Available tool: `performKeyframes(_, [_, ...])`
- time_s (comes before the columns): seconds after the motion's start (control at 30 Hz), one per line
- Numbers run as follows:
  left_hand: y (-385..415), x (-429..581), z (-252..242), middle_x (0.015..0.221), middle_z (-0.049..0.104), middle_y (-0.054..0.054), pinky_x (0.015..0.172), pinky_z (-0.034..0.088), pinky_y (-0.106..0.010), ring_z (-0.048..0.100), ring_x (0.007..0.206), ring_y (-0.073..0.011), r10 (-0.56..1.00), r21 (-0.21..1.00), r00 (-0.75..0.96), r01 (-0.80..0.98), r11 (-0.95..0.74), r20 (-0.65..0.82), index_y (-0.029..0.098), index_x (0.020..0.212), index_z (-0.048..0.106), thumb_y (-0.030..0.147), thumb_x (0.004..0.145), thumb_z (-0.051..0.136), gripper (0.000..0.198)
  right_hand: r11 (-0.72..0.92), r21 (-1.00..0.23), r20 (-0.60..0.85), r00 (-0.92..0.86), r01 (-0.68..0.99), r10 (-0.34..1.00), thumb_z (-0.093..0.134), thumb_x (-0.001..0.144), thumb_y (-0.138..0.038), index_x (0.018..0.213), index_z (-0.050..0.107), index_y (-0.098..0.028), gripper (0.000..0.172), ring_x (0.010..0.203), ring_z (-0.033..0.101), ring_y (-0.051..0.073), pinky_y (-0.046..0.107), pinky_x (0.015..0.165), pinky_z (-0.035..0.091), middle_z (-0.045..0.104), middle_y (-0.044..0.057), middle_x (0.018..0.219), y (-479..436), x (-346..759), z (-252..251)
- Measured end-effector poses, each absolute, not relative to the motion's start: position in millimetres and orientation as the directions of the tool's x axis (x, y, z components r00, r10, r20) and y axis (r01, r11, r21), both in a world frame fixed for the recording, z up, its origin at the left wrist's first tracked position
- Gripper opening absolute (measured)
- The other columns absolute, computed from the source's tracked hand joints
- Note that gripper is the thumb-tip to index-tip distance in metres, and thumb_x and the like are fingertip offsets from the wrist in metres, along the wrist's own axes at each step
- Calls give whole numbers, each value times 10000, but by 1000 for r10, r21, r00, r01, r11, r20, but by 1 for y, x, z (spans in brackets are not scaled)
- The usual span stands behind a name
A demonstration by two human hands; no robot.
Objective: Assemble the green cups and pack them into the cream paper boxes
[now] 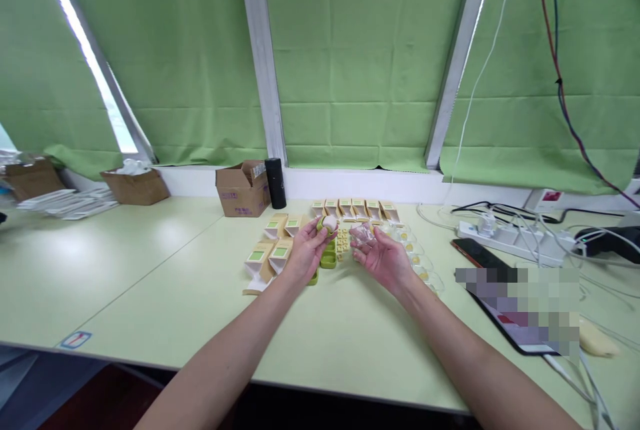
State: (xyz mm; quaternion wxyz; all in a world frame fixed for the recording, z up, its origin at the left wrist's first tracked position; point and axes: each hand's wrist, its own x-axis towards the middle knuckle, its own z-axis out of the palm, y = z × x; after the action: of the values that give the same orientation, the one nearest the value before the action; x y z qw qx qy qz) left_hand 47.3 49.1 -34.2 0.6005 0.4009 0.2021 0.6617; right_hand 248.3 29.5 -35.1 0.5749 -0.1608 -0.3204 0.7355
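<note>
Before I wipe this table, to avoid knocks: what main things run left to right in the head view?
Brown cardboard box topped with white material, open brown cardboard box with purple print, black cylindrical bottle, left hand with small green-rimmed item, right hand with clear plastic, long white power strip.

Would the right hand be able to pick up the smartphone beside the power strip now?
Probably not straight away: the right hand holds crinkled clear plastic; low transparent plastic pieces also lie between it and the smartphone.

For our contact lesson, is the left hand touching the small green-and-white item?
Touching: the head view shows the left hand holding the small green-and-white item between thumb and fingers.
</note>
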Motion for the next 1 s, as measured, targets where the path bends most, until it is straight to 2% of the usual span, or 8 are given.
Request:
performKeyframes(0.17, [50,46,-37,1195,758,-105,1149,528,-452,740,1159,-253,958,760,48,-620,-195,284,137,1199,695,150,768,904,479,59,-734,194,-125,-677,973,896,763,-351,1092,634,-287,425,874,735,204,324,684,600,779,30,1088,26,241,-35])
performKeyframes(0.27, [51,45,-39,1203,758,-103,1145,529,-458,736,1165,-252,956,766,53,-613,-196,288,154,1234,686,162,768,907,516,254,-822,294,3,-510,956,940,686,-357,1162,600,-291,588,996,707,237,347,734,598,763,58,1152,24,235,-36])
performKeyframes(0.37, [52,44,-39,1202,757,-101,1139,533,-459,734,1159,-248,955,763,41,-611,-209,294,160,1242,689,159,771,902,517,443,-851,442,73,-282,894,907,685,-307,1215,558,-290,635,1154,659,267,373,819,594,717,84,1244,20,231,-38])
performKeyframes(0.47, [51,44,-39,1206,754,-101,1132,539,-448,733,1158,-247,953,762,38,-610,-216,301,156,1234,698,145,775,893,499,596,-803,595,46,-20,802,769,781,-208,1286,535,-295,564,1252,614,274,414,924,561,670,93,1332,14,230,-40])
performKeyframes(0.57, [50,44,-37,1196,756,-99,1122,541,-432,737,1144,-239,951,765,48,-607,-215,305,156,1242,696,136,776,888,505,708,-670,719,-42,223,694,646,825,-119,1353,532,-301,570,1291,587,288,461,997,518,640,93,1380,10,231,-44])
performKeyframes(0.63, [49,45,-37,1184,761,-94,1106,546,-409,743,1115,-223,950,762,48,-610,-216,307,155,1241,694,131,768,892,513,749,-584,765,-96,313,637,608,832,-93,1387,536,-300,596,1297,572,301,475,1000,514,627,99,1384,9,233,-46])
performKeyframes(0.8, [49,45,-36,1150,779,-87,1023,562,-327,760,1012,-178,953,778,60,-594,-204,296,159,1243,697,121,728,911,558,780,-507,796,-149,365,587,576,845,-76,1419,525,-306,621,1291,563,313,491,993,523,622,102,1370,10,234,-49])
performKeyframes(1.0, [50,40,-31,1123,790,-73,957,549,-273,746,977,-156,952,805,62,-552,-218,300,174,1202,730,122,669,946,577,742,-608,753,-91,281,652,634,826,-115,1369,542,-301,582,1234,602,296,464,957,547,633,98,1362,10,233,-48])
